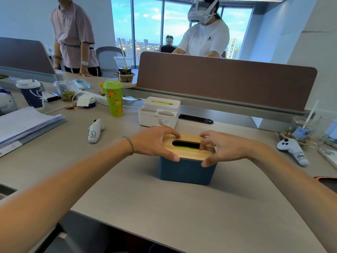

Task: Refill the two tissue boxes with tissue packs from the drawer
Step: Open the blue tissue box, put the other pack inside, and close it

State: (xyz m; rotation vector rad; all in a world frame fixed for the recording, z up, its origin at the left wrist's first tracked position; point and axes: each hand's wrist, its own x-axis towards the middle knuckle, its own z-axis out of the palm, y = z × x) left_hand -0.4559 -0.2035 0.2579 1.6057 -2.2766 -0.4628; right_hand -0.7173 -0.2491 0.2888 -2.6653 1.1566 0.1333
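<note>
A blue tissue box with a wooden lid stands on the desk in front of me. Through the lid's oval slot a green tissue pack shows. My left hand grips the lid's left end, thumb on the front edge. My right hand grips the right end, with a fingertip at the slot's rim. Behind it stands a white tissue box with side compartments; green shows through its top slot too. The drawer is not in view.
A green tumbler, a paper stack, a dark blue cup and a white controller lie to the left. Another controller and a glass jar sit right. A brown divider stands behind; two people beyond.
</note>
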